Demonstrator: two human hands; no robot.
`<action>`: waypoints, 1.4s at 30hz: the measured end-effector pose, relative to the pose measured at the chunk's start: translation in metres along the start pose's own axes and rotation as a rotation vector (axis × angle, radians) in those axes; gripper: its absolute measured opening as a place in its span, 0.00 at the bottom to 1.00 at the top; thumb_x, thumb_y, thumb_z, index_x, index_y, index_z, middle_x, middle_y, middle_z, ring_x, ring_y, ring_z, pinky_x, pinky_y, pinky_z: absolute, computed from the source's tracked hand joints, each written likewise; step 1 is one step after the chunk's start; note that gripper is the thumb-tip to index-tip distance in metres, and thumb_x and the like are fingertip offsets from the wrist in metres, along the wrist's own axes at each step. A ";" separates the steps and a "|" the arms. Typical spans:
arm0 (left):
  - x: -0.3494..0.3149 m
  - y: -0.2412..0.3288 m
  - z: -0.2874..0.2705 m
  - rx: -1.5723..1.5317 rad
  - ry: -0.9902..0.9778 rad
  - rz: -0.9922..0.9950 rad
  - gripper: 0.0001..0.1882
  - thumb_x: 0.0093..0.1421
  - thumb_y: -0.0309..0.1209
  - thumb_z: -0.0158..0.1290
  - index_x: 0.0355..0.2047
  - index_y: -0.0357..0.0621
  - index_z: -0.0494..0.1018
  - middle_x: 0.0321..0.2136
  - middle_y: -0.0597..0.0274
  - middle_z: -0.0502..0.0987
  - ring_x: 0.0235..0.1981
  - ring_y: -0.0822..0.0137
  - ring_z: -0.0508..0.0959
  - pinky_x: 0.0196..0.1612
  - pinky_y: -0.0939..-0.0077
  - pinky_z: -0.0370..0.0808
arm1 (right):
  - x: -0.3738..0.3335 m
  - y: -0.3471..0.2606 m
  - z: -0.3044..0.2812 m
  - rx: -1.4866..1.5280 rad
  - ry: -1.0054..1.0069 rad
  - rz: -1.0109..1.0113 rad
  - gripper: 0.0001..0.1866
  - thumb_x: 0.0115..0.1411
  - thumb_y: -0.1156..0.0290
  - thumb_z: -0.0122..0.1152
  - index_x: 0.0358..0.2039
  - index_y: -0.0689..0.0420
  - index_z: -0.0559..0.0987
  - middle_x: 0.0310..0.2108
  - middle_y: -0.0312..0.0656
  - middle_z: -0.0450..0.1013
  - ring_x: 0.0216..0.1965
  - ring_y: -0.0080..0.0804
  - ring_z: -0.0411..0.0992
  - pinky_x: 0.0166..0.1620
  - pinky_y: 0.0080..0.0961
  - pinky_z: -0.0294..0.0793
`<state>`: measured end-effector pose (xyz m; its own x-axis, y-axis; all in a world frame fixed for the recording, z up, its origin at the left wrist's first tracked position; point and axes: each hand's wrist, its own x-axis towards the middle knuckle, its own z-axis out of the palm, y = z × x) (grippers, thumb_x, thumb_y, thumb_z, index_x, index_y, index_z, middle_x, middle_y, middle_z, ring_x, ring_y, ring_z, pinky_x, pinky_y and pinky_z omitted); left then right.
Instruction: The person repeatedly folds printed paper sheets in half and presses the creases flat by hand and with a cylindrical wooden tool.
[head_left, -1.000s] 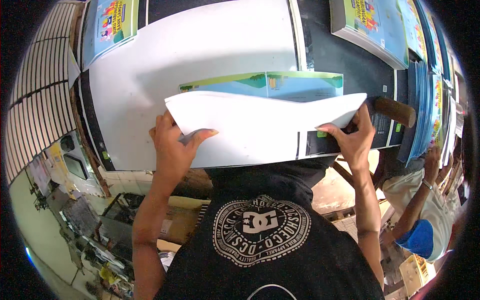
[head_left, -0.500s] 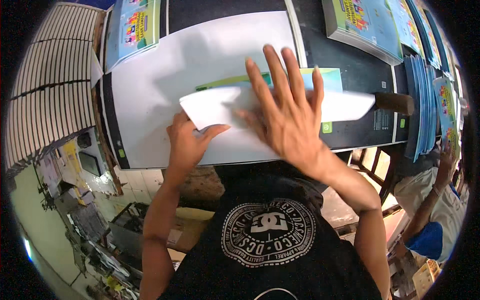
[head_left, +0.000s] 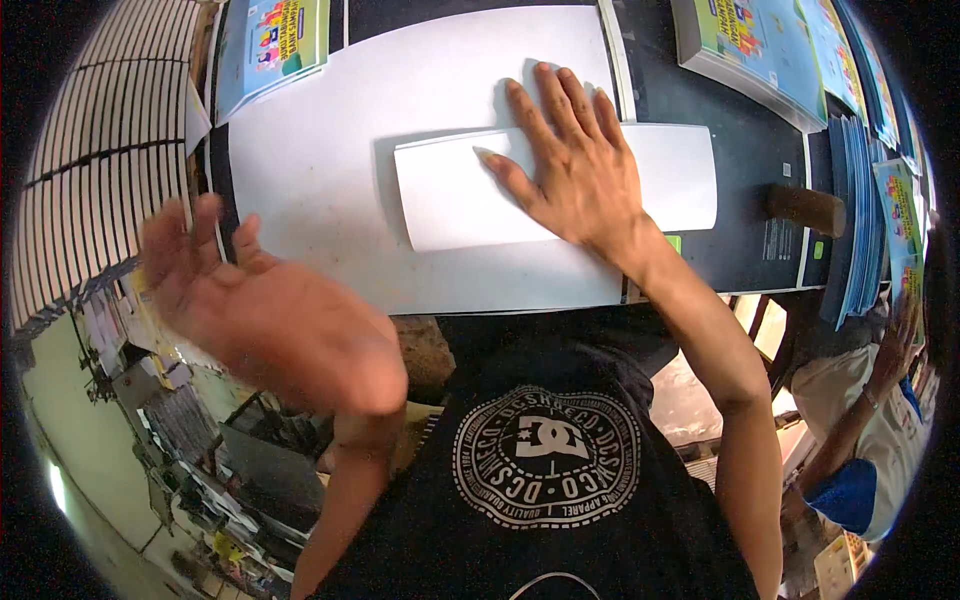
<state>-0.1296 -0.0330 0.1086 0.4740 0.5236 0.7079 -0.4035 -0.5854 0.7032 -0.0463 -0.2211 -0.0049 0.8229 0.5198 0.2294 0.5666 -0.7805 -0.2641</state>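
A folded stack of white paper (head_left: 450, 195) lies in front of me on a large white sheet (head_left: 310, 170) that covers much of the dark tabletop. Flat across the stack presses my right hand (head_left: 580, 170), its fingers spread toward the far edge. My left hand (head_left: 275, 310) is lifted off the table at the left, close to the camera and smeared by motion. Its fingers are apart and it holds nothing. A wooden block or handle (head_left: 806, 210) rests to the right of the paper.
Stacks of colourful booklets stand at the far left (head_left: 270, 60) and far right (head_left: 750, 60). Blue-edged booklets (head_left: 855, 220) lie along the table's right side. Another person (head_left: 850, 420) sits at the right with a hand at a booklet. A ridged stack (head_left: 100, 190) fills the left.
My left hand has let go of the paper's left end and swung left and up. The paper now lies flatter, hiding the green and blue sheet beneath. My right hand has shifted slightly away from me.
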 end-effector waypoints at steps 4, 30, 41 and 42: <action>-0.052 -0.027 0.036 0.051 -0.225 0.136 0.28 0.74 0.47 0.36 0.60 0.36 0.65 0.59 0.47 0.70 0.61 0.55 0.69 0.61 0.60 0.65 | -0.001 0.001 0.000 0.000 0.013 0.005 0.41 0.68 0.38 0.46 0.70 0.56 0.66 0.72 0.60 0.57 0.74 0.55 0.53 0.74 0.54 0.50; -0.107 -0.063 0.086 0.570 -0.776 0.113 0.15 0.66 0.30 0.53 0.52 0.43 0.73 0.54 0.50 0.70 0.58 0.46 0.69 0.61 0.46 0.62 | -0.023 -0.006 -0.033 0.671 0.183 -0.218 0.55 0.61 0.27 0.48 0.74 0.58 0.55 0.76 0.54 0.49 0.76 0.56 0.46 0.74 0.58 0.45; -0.084 -0.037 0.098 0.651 -0.778 0.067 0.17 0.66 0.28 0.55 0.55 0.40 0.72 0.56 0.47 0.70 0.60 0.45 0.68 0.62 0.51 0.63 | -0.021 0.073 -0.025 0.896 0.204 -0.054 0.45 0.71 0.43 0.36 0.73 0.69 0.50 0.73 0.66 0.50 0.73 0.63 0.51 0.74 0.48 0.47; -0.078 -0.017 0.104 0.533 -0.671 0.107 0.18 0.66 0.27 0.54 0.56 0.38 0.71 0.57 0.45 0.69 0.61 0.45 0.67 0.64 0.51 0.62 | -0.020 0.075 -0.022 0.963 0.233 -0.085 0.47 0.72 0.38 0.30 0.73 0.69 0.49 0.73 0.66 0.50 0.74 0.62 0.50 0.74 0.47 0.47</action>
<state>-0.0781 -0.1286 0.0347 0.8840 0.0713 0.4619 -0.1310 -0.9109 0.3913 -0.0213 -0.2981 -0.0092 0.8077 0.3992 0.4339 0.5005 -0.0750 -0.8625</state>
